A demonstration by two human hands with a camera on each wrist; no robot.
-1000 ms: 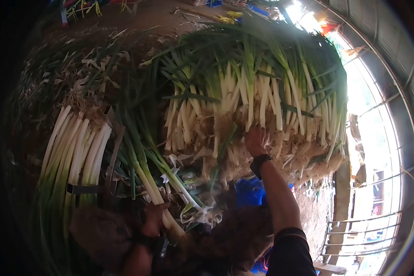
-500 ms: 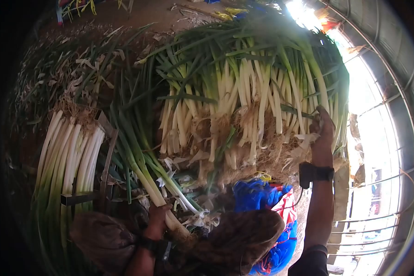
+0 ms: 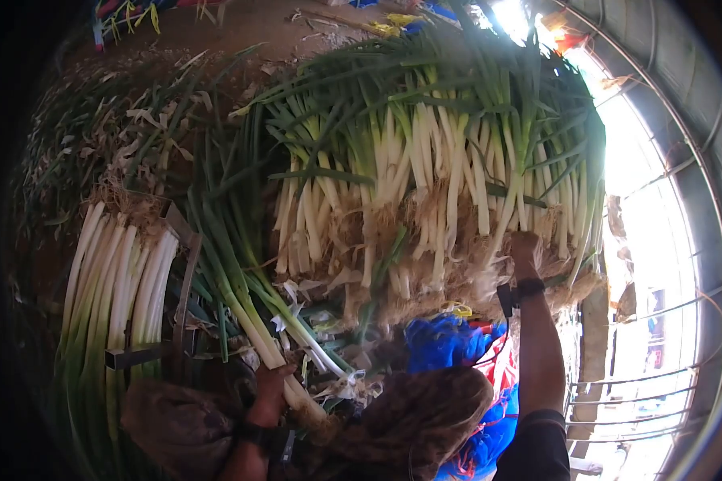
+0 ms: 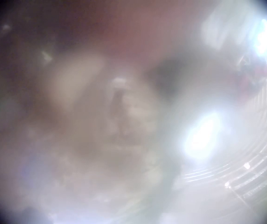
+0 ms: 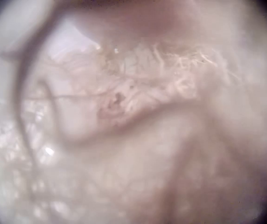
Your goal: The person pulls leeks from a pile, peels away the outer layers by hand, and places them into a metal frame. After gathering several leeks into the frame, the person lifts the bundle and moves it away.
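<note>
My left hand (image 3: pixel 272 389) grips a thick leek (image 3: pixel 253 329) low on its pale stem, its roots resting by my knee. Thinner leeks (image 3: pixel 297 321) lie beside that stem. My right hand (image 3: pixel 526 250) is at the root end of a leek (image 3: pixel 508 210) in front of the big pile (image 3: pixel 409 152); its fingers are mostly hidden and appear curled round the stem base. Blurred roots (image 5: pixel 184 58) fill the right wrist view close up. The left wrist view is too blurred to tell more.
A bundle of leeks (image 3: pixel 104 280) lies at the left, roots up, beside a metal frame (image 3: pixel 186 297). Loose leaves (image 3: pixel 96 120) cover the ground behind it. Blue netting (image 3: pixel 441 343) lies right of my knee (image 3: pixel 425 409). A metal lattice (image 3: pixel 634 401) stands at the right.
My right hand went from the pile's middle front to its right side, then came back left and down, a leek shifting along with it. My left hand keeps its grip, almost still.
</note>
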